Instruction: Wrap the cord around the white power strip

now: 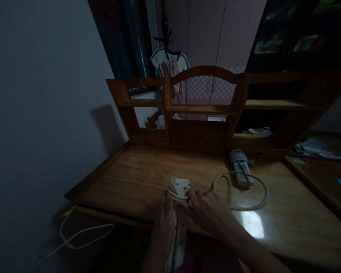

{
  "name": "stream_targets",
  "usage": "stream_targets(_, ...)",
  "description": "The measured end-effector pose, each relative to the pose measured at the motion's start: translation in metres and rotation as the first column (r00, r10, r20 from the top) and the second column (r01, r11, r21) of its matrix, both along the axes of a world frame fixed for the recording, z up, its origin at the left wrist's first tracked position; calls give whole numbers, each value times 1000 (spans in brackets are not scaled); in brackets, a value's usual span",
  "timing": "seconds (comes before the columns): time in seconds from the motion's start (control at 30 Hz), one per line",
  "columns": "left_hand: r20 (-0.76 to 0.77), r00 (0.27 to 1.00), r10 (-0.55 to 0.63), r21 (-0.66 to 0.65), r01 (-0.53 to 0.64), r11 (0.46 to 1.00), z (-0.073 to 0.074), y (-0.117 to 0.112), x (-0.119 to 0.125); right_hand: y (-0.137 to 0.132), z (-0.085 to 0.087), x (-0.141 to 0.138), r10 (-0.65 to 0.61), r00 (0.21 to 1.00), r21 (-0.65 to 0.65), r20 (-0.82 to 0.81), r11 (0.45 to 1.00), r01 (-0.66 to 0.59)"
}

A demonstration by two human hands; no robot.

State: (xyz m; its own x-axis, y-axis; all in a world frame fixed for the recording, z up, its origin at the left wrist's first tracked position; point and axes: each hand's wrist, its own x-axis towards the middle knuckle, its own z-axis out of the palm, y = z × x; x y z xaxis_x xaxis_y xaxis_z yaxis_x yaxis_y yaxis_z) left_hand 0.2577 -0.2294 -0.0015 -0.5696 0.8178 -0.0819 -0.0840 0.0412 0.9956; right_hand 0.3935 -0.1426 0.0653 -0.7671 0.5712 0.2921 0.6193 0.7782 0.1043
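A white power strip (178, 212) stands on end at the front edge of the wooden desk (136, 178). My left hand (162, 223) is wrapped round its left side. My right hand (206, 210) is closed at its upper right, fingertips pinching the white cable (244, 206) wound round the strip's top. From there the cable runs right in a loose loop over the desk. A second power strip (241, 167), its cord wound round it, lies farther back on the right.
A wooden hutch with open shelves (199, 108) stands at the back of the desk. A grey wall (39, 113) closes the left side. A white cord (82, 235) hangs below the desk's left corner. Papers (315, 148) lie on a surface at right.
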Motion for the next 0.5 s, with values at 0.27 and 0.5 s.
stream_targets(0.27, -331, 942, -50, -43, 38, 998, -7, 0, 1, -3, -3, 0, -37, 999, -11, 0, 999, 37)
stream_targets(0.5, -438, 893, -97, -54, 82, 995, -20, 1, -4, -6, 2, 1, -54, 999, -45, 8, 998, 54)
